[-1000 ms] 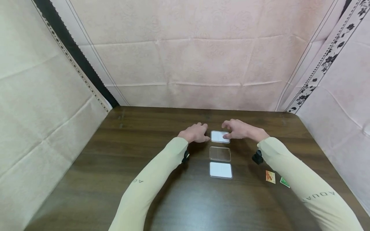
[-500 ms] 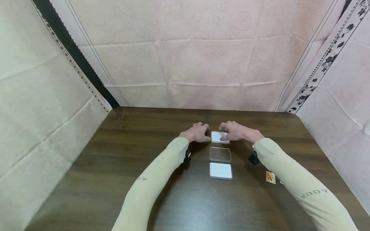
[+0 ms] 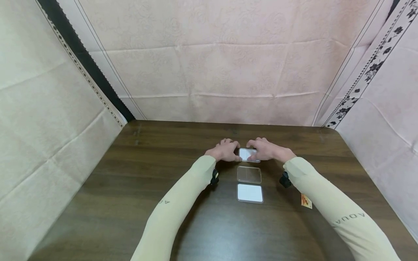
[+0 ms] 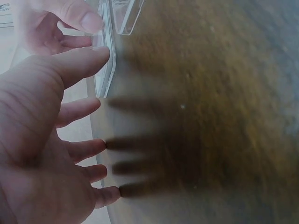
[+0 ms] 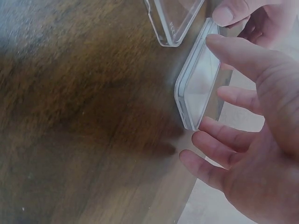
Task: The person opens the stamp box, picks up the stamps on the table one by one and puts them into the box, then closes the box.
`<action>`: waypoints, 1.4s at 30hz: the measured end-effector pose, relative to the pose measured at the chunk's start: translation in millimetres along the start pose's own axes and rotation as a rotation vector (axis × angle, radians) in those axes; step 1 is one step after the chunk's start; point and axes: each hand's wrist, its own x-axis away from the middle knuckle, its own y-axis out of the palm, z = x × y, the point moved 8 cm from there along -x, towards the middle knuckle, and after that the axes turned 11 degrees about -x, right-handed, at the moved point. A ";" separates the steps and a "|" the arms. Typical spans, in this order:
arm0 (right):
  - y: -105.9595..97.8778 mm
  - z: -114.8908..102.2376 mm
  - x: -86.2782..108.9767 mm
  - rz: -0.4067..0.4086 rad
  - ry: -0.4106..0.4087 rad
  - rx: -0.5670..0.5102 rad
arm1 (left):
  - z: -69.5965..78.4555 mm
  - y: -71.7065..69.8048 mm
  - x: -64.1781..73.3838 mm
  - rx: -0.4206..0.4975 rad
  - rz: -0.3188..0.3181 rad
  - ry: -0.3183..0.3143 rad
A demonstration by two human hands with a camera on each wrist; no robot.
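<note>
A flat clear plastic case with a white insert (image 3: 245,154) lies farthest back on the table, between both hands. At its left end is my left hand (image 3: 225,150), thumb toward the near side and fingers spread. From the right comes my right hand (image 3: 266,149), its thumb overlapping the case. The left wrist view puts the left thumb (image 4: 93,60) right at the case's edge (image 4: 107,77), the other fingers spaced apart. In the right wrist view, the right thumb (image 5: 233,51) reaches over the case's face (image 5: 203,88), with loosely extended fingers beyond it.
Just nearer on the dark wooden table (image 3: 130,188) lies a clear case part without white (image 3: 249,174). Below it sits another case with a white insert (image 3: 249,193). A small orange picture card (image 3: 306,201) is partly under the right sleeve. Pale cloth (image 3: 209,72) hangs behind the table.
The right hand has shifted left, over the far case. My left hand has edged right to the case's left end. The right sleeve now hides the small green card.
</note>
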 end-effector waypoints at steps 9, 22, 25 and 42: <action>2.3 0.5 -0.9 -0.007 0.009 0.007 | 0.9 1.8 0.4 -0.019 -0.012 -0.005; 8.9 -8.4 -7.2 -0.031 -0.002 0.032 | 3.5 1.0 1.1 -0.009 -0.031 0.007; 9.3 -9.1 -9.6 -0.034 0.001 0.040 | 2.9 1.2 0.6 -0.009 -0.031 0.005; 9.1 -10.1 -12.6 -0.036 -0.006 0.064 | 2.5 1.7 -1.4 -0.018 -0.029 -0.002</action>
